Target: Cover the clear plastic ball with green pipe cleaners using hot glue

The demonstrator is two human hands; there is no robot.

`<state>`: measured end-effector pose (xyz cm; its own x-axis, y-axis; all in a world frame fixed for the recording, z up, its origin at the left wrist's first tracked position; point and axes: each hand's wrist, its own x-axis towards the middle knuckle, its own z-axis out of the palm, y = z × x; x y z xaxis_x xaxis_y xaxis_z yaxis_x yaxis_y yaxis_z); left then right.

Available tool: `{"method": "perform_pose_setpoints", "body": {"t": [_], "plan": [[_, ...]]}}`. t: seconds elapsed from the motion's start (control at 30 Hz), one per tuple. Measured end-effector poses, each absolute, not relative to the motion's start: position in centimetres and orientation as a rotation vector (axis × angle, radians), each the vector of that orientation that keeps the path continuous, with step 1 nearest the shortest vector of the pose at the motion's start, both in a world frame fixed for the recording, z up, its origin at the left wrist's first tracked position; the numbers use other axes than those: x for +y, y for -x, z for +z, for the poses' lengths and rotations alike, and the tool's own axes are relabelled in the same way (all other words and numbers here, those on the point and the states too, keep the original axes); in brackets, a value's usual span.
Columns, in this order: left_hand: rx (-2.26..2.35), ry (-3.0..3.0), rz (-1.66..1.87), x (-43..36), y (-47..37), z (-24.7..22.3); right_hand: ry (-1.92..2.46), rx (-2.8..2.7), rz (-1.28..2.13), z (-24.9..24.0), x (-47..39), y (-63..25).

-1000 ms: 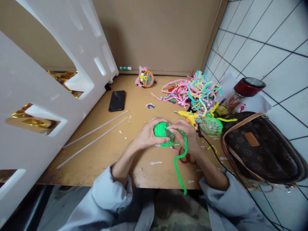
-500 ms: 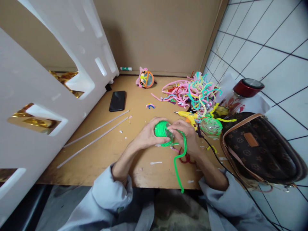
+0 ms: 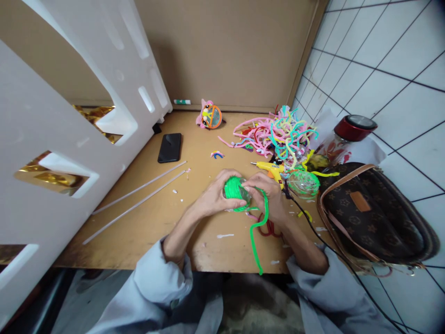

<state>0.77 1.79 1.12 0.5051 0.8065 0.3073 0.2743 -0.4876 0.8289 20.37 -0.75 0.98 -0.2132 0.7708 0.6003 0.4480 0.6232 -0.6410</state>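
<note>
My left hand (image 3: 217, 194) is wrapped round a small clear plastic cup-like piece (image 3: 246, 197), its side wound with bright green pipe cleaner (image 3: 232, 188). At the piece's right side, my right hand (image 3: 266, 192) pinches the green pipe cleaner against the clear wall. A loose green length (image 3: 255, 241) hangs from under that hand, down past the table's front edge. Below the hands lie dark red pipe cleaners (image 3: 269, 227), partly hidden. Just beyond the right hand is a yellow hot glue gun (image 3: 273, 170), its nozzle pointing left.
Beside the glue gun sits another clear piece with green strands (image 3: 303, 184). Pipe cleaners (image 3: 278, 132) heap up behind it. A brown handbag (image 3: 378, 213) and a red-lidded bottle (image 3: 354, 128) stand right. Leftward are a phone (image 3: 170, 148), two glue sticks (image 3: 135, 206) and a decorated toy (image 3: 210, 115).
Both hands keep the same hold on the wound piece. The hanging green end has shifted slightly left and up; the whole view has moved a little.
</note>
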Motion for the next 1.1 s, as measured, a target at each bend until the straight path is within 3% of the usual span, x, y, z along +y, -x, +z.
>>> {"method": "perform_pose_setpoints", "body": {"t": [1.1], "plan": [[0.861, -2.015, 1.007, 1.81, -1.02, 0.38, 0.971, -1.830, 0.386, 0.47, -0.48, -20.44]]}}
